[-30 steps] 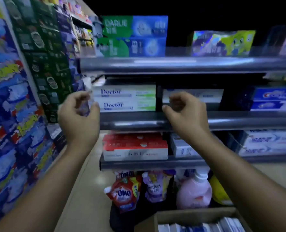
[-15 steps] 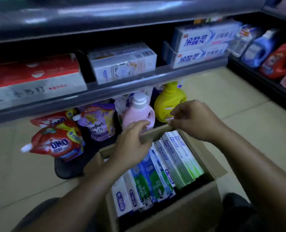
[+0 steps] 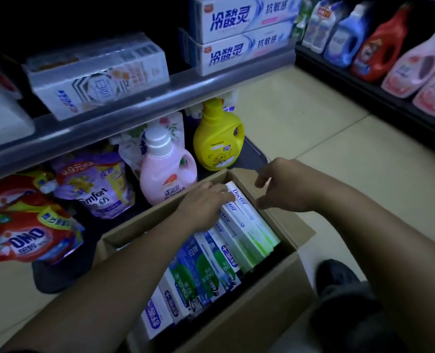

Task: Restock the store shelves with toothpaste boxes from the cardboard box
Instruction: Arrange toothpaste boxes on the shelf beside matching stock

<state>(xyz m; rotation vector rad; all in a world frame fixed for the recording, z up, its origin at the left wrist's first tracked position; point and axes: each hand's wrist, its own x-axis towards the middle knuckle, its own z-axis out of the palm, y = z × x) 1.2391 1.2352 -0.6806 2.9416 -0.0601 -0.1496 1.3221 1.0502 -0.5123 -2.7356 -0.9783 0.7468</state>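
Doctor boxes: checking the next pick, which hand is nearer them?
Left. The left hand rests on the Doctor boxes; the right hand hovers beside them, over the cardboard box wall.

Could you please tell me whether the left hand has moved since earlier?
Yes: judged against the cardboard box, the left hand has shifted from its far rim down and right onto the white toothpaste boxes.

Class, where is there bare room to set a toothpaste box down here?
Bare floor tiles between the cardboard box and the right-hand bottle shelf. Crowded: the bottom shelf, packed with pouches and bottles, and the cardboard box itself.
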